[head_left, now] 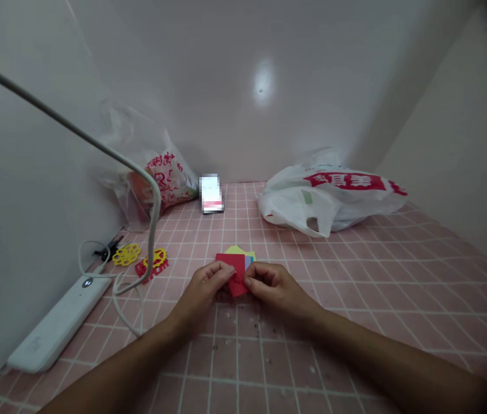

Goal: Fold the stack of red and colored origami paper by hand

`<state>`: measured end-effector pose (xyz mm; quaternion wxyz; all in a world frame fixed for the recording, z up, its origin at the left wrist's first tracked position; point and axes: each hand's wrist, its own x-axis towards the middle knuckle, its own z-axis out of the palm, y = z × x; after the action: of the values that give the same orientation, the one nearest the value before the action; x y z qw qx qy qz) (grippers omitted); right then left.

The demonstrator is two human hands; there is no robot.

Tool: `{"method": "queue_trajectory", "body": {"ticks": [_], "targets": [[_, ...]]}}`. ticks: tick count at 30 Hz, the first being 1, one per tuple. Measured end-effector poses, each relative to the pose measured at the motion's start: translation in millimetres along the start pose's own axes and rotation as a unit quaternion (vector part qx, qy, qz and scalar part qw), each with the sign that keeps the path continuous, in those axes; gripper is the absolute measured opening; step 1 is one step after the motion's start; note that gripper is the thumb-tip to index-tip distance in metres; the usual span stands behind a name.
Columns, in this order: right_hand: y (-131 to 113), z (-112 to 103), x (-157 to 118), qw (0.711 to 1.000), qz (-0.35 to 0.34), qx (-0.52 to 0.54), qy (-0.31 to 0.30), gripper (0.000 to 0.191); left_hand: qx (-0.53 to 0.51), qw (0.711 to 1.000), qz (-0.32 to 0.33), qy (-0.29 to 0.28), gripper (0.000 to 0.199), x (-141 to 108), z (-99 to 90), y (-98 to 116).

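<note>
Lower center: left hand (pixel 204 287), right hand (pixel 282 290), both sets of fingers pinching red paper (pixel 231 264). Right: white bag (pixel 288 198), red band (pixel 346 181), white Chinese characters (pixel 357 180).

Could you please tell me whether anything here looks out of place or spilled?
Yes: small specks lie scattered over the pink gridded surface, nearer the camera than the red paper, like stray crumbs, though too tiny to identify. A pale cable also loops untidily at left.
</note>
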<state>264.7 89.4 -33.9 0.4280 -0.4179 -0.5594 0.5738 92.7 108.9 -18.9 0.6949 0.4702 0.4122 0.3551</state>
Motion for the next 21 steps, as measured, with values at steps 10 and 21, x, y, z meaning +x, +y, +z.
{"method": "queue_trajectory", "body": {"ticks": [10, 21], "targets": [[-0.2, 1.6, -0.4, 0.995, 0.047, 0.086, -0.018, 0.035, 0.116, 0.989, 0.081, 0.052, 0.026, -0.2, -0.9, 3.8], [3.7, 1.3, 0.9, 0.987, 0.066, 0.140, -0.034, 0.030, 0.115, 0.986, 0.110, 0.051, 0.023, -1.6, -0.3, 4.2]]}}
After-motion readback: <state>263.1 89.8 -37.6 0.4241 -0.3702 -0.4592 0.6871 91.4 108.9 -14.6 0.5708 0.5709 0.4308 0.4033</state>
